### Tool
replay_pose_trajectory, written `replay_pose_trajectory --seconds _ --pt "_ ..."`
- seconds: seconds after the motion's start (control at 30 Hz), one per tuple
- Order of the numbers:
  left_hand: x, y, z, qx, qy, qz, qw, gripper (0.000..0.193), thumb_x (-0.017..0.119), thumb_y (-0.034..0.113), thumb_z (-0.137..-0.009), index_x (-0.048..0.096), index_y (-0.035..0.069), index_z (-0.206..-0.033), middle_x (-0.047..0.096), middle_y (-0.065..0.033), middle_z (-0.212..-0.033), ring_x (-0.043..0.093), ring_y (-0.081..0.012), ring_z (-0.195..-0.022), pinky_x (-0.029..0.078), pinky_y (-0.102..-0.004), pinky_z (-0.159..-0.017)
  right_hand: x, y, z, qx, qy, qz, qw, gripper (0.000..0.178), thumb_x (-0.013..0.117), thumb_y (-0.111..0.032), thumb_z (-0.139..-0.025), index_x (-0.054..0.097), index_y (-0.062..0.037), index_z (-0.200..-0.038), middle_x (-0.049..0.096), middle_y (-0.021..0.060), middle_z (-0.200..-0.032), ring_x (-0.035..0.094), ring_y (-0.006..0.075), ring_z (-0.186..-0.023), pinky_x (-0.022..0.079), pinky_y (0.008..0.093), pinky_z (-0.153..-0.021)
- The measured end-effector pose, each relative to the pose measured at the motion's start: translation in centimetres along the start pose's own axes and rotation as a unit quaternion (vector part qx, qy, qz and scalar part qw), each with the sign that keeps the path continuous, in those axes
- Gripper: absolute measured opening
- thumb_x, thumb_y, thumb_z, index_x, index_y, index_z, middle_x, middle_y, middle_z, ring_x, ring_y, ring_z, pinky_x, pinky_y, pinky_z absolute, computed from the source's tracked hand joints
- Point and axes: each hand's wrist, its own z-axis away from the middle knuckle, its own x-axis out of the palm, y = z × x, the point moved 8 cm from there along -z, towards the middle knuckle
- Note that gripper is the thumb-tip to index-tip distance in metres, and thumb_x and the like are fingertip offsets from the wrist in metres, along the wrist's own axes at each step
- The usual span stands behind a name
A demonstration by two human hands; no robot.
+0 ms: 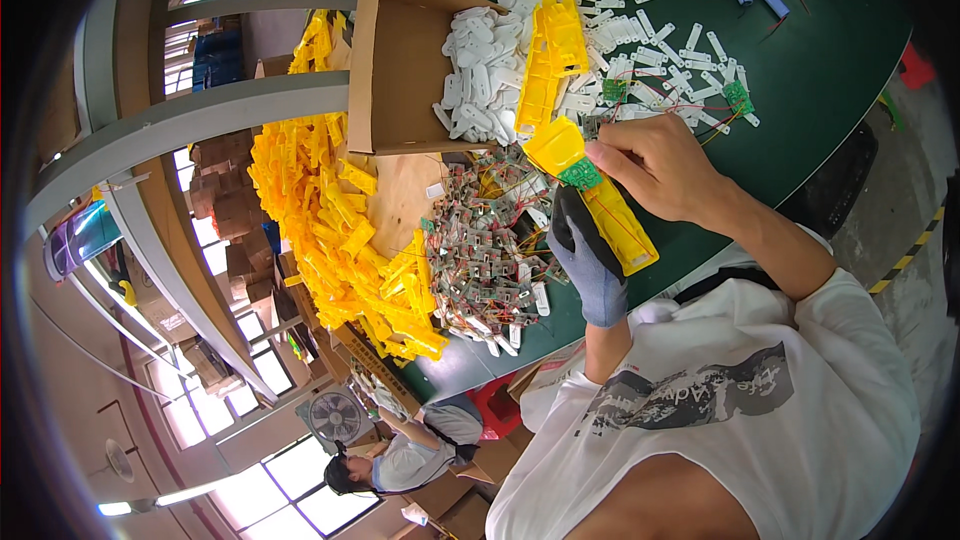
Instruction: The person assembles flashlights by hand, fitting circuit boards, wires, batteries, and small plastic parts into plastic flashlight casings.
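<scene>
Using the yellow plastic shell (625, 230) as landmark; it's held up at the near side of the green bench (830, 75). Left hand (588, 265), in a grey glove, grips its side, presumably bracing it. Right hand (665, 168) is bare, fingers curled, thumb at the green circuit board (579, 174) in the shell; can't tell if pinching or pressing. I'd guess bare for feel. Left of shell: heaped wired boards (490, 240), probably for short reach. Beyond it: loose white plastic strips (490, 65) by a cardboard box (405, 70), likely their bin.
</scene>
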Motion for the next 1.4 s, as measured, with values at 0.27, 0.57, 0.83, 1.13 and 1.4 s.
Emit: replay_pose_trajectory --seconds 0.27,0.57,0.83,1.13,1.4 --pt "-0.1 -0.1 -0.1 -0.002 -0.012 -0.017 1.0 0.027 0.046 0.022 -0.101 0.058 -0.002 -0.105 0.06 -0.0035 -0.086 0.053 -0.0072 -0.074 0.044 -0.0243 -0.065 0.6 -0.4 0.7 -0.021 0.009 0.047 0.999 0.025 0.055 -0.021 -0.094 0.059 -0.0021 -0.077 0.057 0.0128 -0.064 0.057 0.0315 -0.056 0.042 0.0407 -0.051" --pt "0.2 0.8 -0.1 0.035 0.005 -0.023 0.999 0.024 0.046 0.022 -0.101 0.057 0.001 -0.097 0.057 -0.0011 -0.082 0.052 -0.0059 -0.07 0.043 -0.0227 -0.063 0.5 -0.1 0.6 0.012 0.028 0.011 0.999 0.028 0.057 -0.019 -0.093 0.054 -0.001 -0.073 0.051 0.0142 -0.06 0.05 0.0315 -0.051 0.038 0.0393 -0.048" --pt "1.0 1.9 -0.3 0.074 -0.027 -0.059 0.995 0.025 0.047 0.015 -0.099 0.057 -0.008 -0.105 0.06 -0.0067 -0.083 0.05 -0.0094 -0.074 0.044 -0.0253 -0.067 -0.2 0.0 1.0 0.009 0.063 -0.029 0.998 0.031 0.056 -0.019 -0.095 0.048 -0.0002 -0.072 0.041 0.0136 -0.057 0.039 0.0292 -0.049 0.032 0.038 -0.048" --pt "2.4 4.0 0.7 0.287 -0.03 -0.253 0.923 0.024 0.047 0.016 -0.1 0.057 -0.007 -0.103 0.059 -0.006 -0.086 0.05 -0.0094 -0.078 0.044 -0.0255 -0.071 -1.5 -1.2 1.4 0.025 0.051 0.016 0.998 0.025 0.053 -0.021 -0.095 0.05 -0.0024 -0.079 0.049 0.0137 -0.061 0.048 0.0312 -0.052 0.037 0.0395 -0.05" --pt "1.6 2.4 0.2 0.173 -0.033 -0.28 0.944 0.038 0.048 0.011 -0.095 0.046 -0.003 -0.13 0.055 -0.0189 -0.118 0.055 -0.031 -0.101 0.045 -0.0407 -0.087 -1.4 -1.7 1.6 0.023 0.044 -0.042 0.998 0.018 0.051 -0.017 -0.097 0.049 -0.0028 -0.086 0.051 0.0139 -0.065 0.049 0.0318 -0.056 0.039 0.0389 -0.053"
